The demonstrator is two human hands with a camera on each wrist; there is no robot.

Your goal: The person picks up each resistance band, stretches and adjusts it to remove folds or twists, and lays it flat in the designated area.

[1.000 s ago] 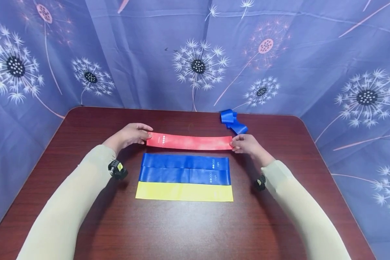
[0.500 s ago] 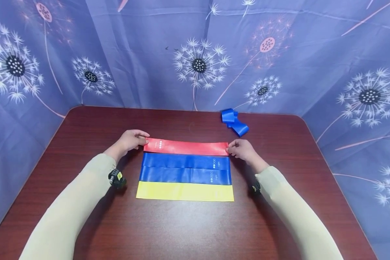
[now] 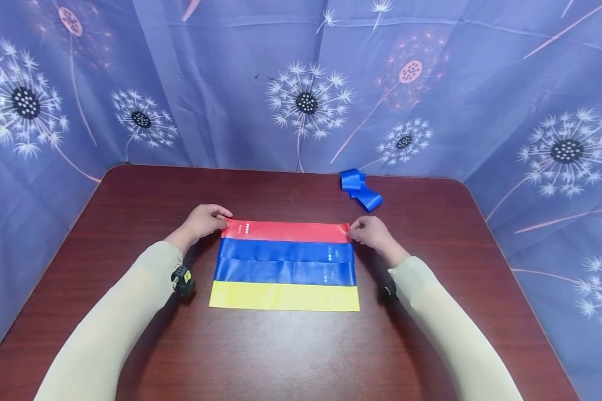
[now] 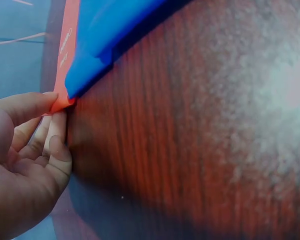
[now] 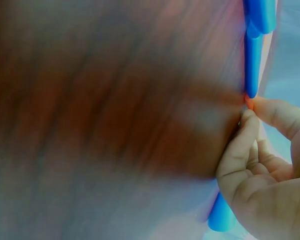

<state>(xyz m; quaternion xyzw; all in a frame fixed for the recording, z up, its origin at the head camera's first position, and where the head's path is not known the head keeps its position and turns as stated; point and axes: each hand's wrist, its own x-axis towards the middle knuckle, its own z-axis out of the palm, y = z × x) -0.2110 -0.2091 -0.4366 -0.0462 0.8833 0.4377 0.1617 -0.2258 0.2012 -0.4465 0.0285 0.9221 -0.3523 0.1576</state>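
A red resistance band [image 3: 296, 230] lies stretched flat along the far side of two blue bands [image 3: 281, 260], its near edge meeting the upper one. My left hand [image 3: 203, 221] pinches its left end between thumb and fingers; the left wrist view shows that thumb on top of the red band [image 4: 65, 60]. At the other end my right hand [image 3: 373, 233] pinches the red band's right corner, which lifts slightly. A yellow band [image 3: 285, 296] forms the nearest strip of the row. In the right wrist view only a sliver of red shows at the fingertips.
Another blue band [image 3: 362, 190], loosely folded, lies near the far edge of the dark wooden table [image 3: 291, 356], beyond my right hand. A blue dandelion-print curtain [image 3: 231, 83] rises behind the table and along its sides.
Both hands have brought the red band toward me, from above the table beyond the row down against the upper blue band. The blue and yellow bands have stayed in place.
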